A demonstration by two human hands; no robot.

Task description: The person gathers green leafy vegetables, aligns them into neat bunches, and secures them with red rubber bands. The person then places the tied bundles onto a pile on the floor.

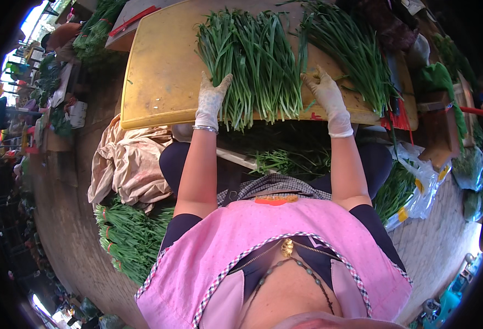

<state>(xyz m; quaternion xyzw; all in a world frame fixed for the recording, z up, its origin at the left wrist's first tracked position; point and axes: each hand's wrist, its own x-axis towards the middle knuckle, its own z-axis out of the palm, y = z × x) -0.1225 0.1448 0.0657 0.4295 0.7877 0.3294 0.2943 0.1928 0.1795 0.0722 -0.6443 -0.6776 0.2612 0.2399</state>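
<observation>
A wide row of loose green garlic chives [258, 66] lies across a yellow tabletop [159, 74], its pale stem ends towards me at the table's near edge. My left hand [214, 98], in a pale glove, rests against the left side of the row with thumb and fingers apart. On the other side, my gloved right hand [326, 96] is spread beside the row's right edge, near a few stray leaves. Further right on the table is a second heap of long green chives [348, 53]. Neither hand is closed around anything.
Red ties [400, 117] hang at the table's right end. A beige cloth [132, 160] and banded green bundles [130, 238] are at my left. A clear plastic bag [424, 189] with greens is at my right. Red strips [134, 19] lie on a board at the back left.
</observation>
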